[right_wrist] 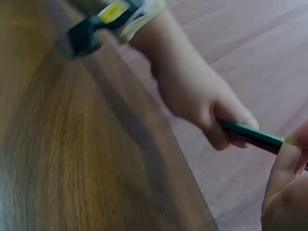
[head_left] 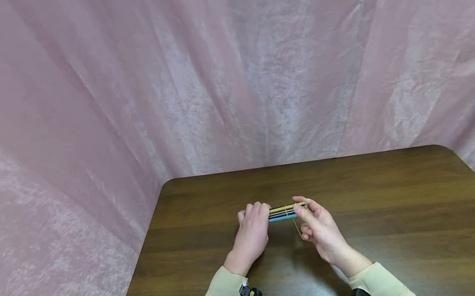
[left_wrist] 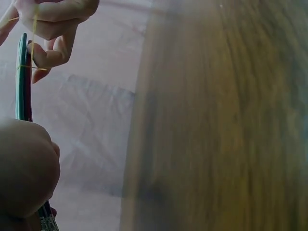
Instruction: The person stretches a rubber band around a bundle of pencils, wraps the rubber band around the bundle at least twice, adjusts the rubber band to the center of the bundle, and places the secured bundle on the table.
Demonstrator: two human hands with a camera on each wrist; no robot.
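Note:
A bundle of several pencils [head_left: 279,214], yellow, dark and blue, lies level between the hands above the table. My left hand [head_left: 251,227] grips it around its left part, hiding that end. A thin yellow rubber band [head_left: 297,227] loops around the right part, and a strand stretches down to the curled fingers of my right hand [head_left: 324,235]. The right thumb is right at the bundle's right end. In the left wrist view, green and dark red pencils [left_wrist: 23,96] stick out of the left fist. The right wrist view shows the green pencil [right_wrist: 260,136] running from one hand to the other.
The hands are over a brown wooden table [head_left: 403,210] with rounded far corners. Pink curtains [head_left: 252,64] hang behind it and along the sides. Each sleeve carries a small black wrist camera [head_left: 252,295] near the cuff.

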